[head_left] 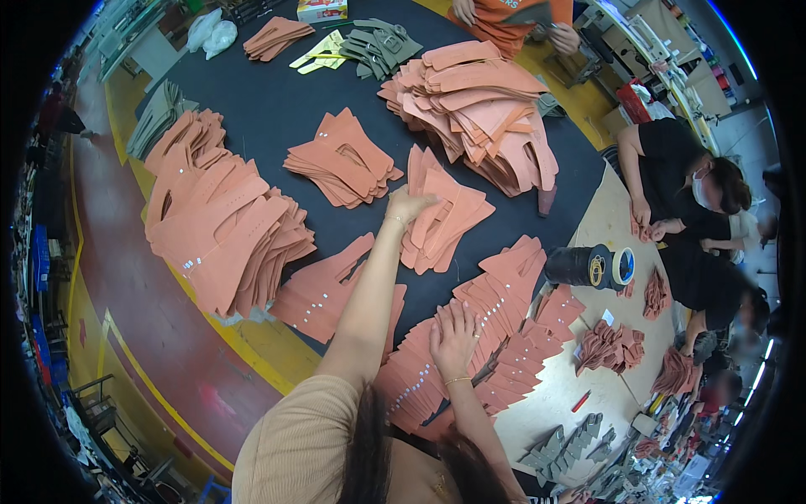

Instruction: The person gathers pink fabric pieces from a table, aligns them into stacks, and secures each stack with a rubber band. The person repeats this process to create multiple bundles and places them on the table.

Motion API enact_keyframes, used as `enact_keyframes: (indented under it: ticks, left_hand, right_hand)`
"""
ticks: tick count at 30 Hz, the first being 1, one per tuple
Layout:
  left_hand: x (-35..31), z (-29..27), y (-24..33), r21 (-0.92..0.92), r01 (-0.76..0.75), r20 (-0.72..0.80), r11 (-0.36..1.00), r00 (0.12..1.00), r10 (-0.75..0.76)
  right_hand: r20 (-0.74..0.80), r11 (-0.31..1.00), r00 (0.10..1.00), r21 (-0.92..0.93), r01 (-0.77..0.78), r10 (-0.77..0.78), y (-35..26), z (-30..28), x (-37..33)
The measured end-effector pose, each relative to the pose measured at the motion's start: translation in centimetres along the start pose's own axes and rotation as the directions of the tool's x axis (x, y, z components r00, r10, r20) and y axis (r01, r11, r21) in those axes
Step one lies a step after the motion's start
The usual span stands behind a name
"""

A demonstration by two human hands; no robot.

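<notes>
My left hand [409, 205] reaches far out to a stack of salmon-coloured, leather-like cut pieces [449, 223] with cut-out slots. Its thumb lies over the stack's left edge; the other fingers are mostly hidden, and the hand looks closed on that edge. Nearer to me, my right hand [455, 338] rests flat, fingers spread, on a long fanned row of similar pieces [411, 370] with small white stickers. Left of my left forearm lies another sticker-marked group of pieces [323, 298]. A smaller stack [342, 160] sits just beyond my left hand.
Large salmon piles stand at the left [227, 214] and far right [478, 101] of the dark table [277, 109]. Grey-green pieces [382, 46] lie at the back. A black cylinder [575, 265] and a tape roll [623, 266] stand at right. Co-workers [680, 176] work along the right side.
</notes>
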State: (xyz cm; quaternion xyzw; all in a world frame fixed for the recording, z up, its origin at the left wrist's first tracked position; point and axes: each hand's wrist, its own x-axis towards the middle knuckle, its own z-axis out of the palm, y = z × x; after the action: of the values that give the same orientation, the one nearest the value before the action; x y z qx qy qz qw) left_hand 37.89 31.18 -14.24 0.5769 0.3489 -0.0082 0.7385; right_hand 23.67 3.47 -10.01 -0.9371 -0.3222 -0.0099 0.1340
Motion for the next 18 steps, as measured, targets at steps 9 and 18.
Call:
enact_keyframes:
  ticks: [9,18]
  left_hand:
    - [-5.9,1.3,2.2,-0.25,-0.259,0.007,0.933,0.963,0.269]
    - [-8.4,-3.8,2.7,-0.714,-0.468,-0.361,0.521,0.884,0.299]
  right_hand:
    - [0.008,1.0,1.0,-0.002,0.006,-0.006,0.0,0.0,0.1]
    - [-0.005,1.0,1.0,-0.013,0.011,-0.011,0.1,0.1,0.0]
